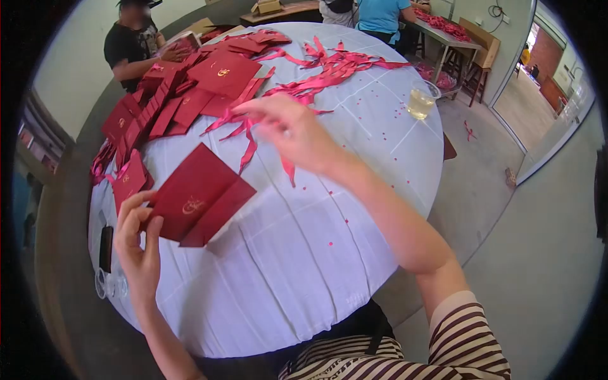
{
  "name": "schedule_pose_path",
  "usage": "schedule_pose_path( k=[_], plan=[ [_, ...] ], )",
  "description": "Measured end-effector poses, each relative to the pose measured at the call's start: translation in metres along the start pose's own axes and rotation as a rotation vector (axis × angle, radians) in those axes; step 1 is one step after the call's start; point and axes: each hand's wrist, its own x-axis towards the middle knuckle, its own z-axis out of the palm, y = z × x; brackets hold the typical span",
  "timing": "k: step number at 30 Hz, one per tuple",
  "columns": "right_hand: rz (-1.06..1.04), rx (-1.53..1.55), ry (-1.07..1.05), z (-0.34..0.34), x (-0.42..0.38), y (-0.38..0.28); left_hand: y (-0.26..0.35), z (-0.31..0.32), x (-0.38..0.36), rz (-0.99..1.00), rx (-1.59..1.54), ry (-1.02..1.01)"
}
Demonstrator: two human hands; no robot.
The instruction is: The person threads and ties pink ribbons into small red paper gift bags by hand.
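My left hand (140, 235) grips the lower left corner of a dark red card folder (199, 193) with a gold emblem, held tilted above the white tablecloth (272, 266). My right hand (285, 126) is over the pink ribbons (329, 73), blurred by motion, its fingers partly bent; whether anything is between them cannot be made out. Beyond my left hand lies a big pile of red folders (221, 73) with gold emblems. Ribbon ends hang out just below my right hand.
A cup of pale yellow liquid (420, 101) stands at the table's right edge. At the left edge are a black phone-like object (106, 249) and clear cups (111, 283). A person (130, 47) works across the pile; others are at a back table (443, 38).
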Motion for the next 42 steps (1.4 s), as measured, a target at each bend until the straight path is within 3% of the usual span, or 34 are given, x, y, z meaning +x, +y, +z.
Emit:
schedule_pose_path(
  k=[1,3,4,6,9,13,15,17,19,21,22,24,25,27,29,31,33,34,37,39,42],
  plan=[
    [0.004,0.009,-0.008,-0.01,0.001,0.01,-0.002,0.002,0.0,-0.012,0.004,0.002],
    [0.073,-0.41,-0.247,-0.025,-0.002,0.025,-0.004,0.007,0.0,0.041,0.097,0.055],
    [0.071,-0.406,-0.249,-0.025,-0.008,0.029,-0.011,0.011,-0.001,0.068,0.137,0.074],
    [0.151,-0.587,-0.545,-0.024,-0.017,0.031,-0.008,0.021,-0.004,0.123,0.237,0.154],
    [0.281,-0.53,-0.716,-0.021,-0.021,0.027,-0.008,0.022,-0.005,0.258,0.445,0.255],
    [0.336,-0.49,-0.713,-0.018,-0.018,0.027,-0.008,0.02,0.0,0.218,0.434,0.179],
    [0.299,-0.522,-0.721,-0.015,-0.017,0.028,-0.006,0.019,0.003,0.186,0.421,0.188],
    [0.236,-0.542,-0.683,-0.01,-0.021,0.027,-0.006,0.017,0.006,0.298,0.567,0.19],
    [0.161,-0.556,-0.654,-0.007,-0.021,0.025,-0.003,0.018,0.008,0.25,0.475,0.181],
    [0.003,-0.184,-0.549,-0.002,-0.012,0.011,-0.002,0.015,0.009,0.194,0.408,0.185],
    [-0.021,-0.171,-0.564,0.002,-0.008,-0.003,-0.005,0.013,0.011,0.165,0.369,0.156],
    [0.23,0.575,-0.335,0.001,-0.002,-0.037,-0.009,0.013,0.015,0.1,0.227,0.135],
    [0.193,0.628,-0.304,-0.003,-0.001,-0.044,-0.015,0.011,0.018,0.184,0.268,0.129],
    [0.153,0.698,-0.293,-0.008,0.002,-0.054,-0.007,0.011,0.02,0.102,0.085,0.073],
    [0.292,0.882,-0.186,-0.008,0.001,-0.061,0.002,0.015,0.02,0.069,0.019,0.054],
    [0.395,0.904,-0.186,-0.004,0.0,-0.061,0.002,0.023,0.022,0.086,0.023,0.078],
    [0.495,0.91,-0.19,-0.003,-0.001,-0.063,0.0,0.028,0.025,0.322,0.238,0.103],
    [0.508,0.802,-0.157,0.0,-0.003,-0.065,0.003,0.036,0.022,0.13,-0.025,0.078],
    [0.495,0.711,-0.162,0.006,-0.005,-0.064,-0.003,0.039,0.021,0.184,0.031,0.088],
    [0.384,0.35,-0.084,0.006,-0.004,-0.067,0.004,0.037,0.019,0.152,0.012,0.083],
    [0.386,0.341,-0.042,0.007,-0.005,-0.069,0.012,0.035,0.016,0.086,-0.062,0.111]
  ],
)
